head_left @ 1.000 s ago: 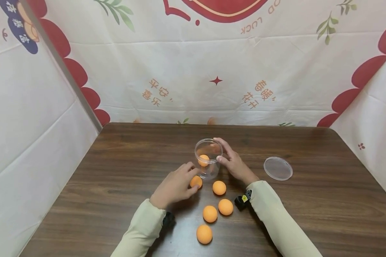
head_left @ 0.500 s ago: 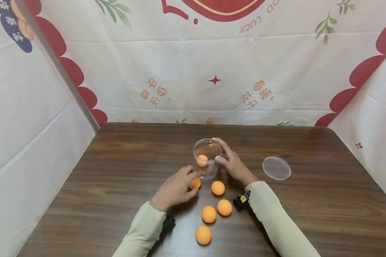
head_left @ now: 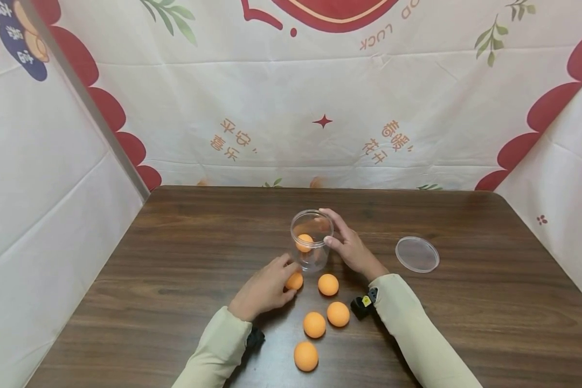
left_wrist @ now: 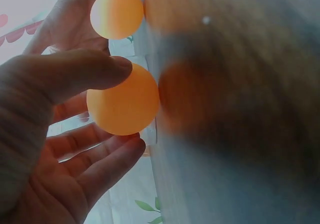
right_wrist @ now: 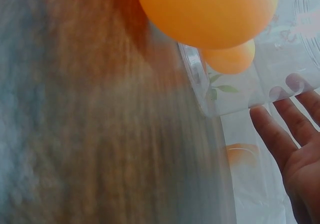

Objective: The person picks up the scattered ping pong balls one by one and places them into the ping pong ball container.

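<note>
Barely shifting since a second ago, the left hand [head_left: 267, 285] is pinching an orange ball [head_left: 295, 281] just below the clear jar [head_left: 310, 240], which the right hand [head_left: 351, 245] is gripping; lifting it over the rim likely follows

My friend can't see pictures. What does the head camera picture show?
A left hand pinches an orange ball beside a clear jar that the right hand holds. One ball sits inside; four lie on the brown table.
</note>
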`<state>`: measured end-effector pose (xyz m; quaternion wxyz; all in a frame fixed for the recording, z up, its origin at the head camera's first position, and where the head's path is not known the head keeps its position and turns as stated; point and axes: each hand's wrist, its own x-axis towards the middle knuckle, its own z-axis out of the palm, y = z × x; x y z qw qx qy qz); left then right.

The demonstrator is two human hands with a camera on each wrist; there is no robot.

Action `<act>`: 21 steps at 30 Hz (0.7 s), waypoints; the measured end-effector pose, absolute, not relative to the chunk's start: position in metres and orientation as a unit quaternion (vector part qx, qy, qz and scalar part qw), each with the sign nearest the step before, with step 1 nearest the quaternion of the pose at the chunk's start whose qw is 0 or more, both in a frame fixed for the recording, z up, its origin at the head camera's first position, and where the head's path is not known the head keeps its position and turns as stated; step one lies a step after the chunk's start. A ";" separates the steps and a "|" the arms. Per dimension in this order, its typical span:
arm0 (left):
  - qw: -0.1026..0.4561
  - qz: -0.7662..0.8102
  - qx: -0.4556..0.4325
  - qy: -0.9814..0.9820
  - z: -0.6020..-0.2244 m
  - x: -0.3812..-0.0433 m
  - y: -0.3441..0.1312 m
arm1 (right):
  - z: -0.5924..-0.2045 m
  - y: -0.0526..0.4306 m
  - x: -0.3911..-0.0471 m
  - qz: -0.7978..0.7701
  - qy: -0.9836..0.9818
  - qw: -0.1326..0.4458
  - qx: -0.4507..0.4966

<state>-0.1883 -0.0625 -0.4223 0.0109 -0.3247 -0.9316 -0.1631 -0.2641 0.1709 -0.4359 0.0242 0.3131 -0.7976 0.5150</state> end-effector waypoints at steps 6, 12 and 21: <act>0.004 -0.169 -0.323 -0.931 -0.423 -0.187 -0.062 | -0.435 0.170 -0.263 0.513 -0.800 0.029 0.311; 0.001 -0.164 -0.322 -0.932 -0.421 -0.186 -0.064 | -0.436 0.170 -0.263 0.511 -0.800 0.030 0.314; 0.025 -0.178 -0.329 -0.927 -0.413 -0.185 -0.068 | -0.433 0.170 -0.262 0.515 -0.799 0.025 0.309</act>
